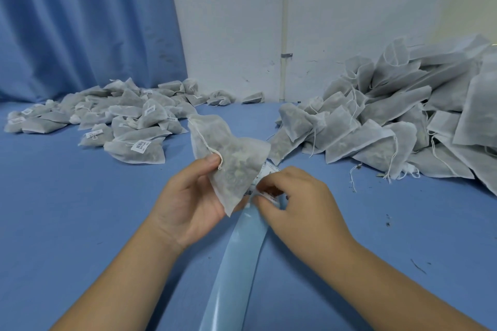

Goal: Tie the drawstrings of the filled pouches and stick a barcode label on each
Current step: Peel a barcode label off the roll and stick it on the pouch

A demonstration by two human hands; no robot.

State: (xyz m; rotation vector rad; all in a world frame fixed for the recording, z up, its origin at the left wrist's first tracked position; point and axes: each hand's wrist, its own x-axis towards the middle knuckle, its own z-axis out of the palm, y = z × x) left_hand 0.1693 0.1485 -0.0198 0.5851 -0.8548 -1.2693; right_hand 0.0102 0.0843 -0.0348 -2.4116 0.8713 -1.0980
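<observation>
My left hand (188,201) holds a filled white mesh pouch (228,158) upright above the table, thumb pressed on its front beside the drawstring (207,145). My right hand (298,204) sits just right of the pouch and pinches a barcode label (265,192) at the top end of a pale blue backing strip (236,263). The strip runs from my hands down to the bottom edge of the view. Part of the label is hidden by my fingers.
A heap of unlabelled pouches (403,121) with loose strings fills the right side. A spread of labelled pouches (121,121) lies at the back left. The blue table (80,209) meets a blue curtain (80,21) and a white wall (336,8) behind.
</observation>
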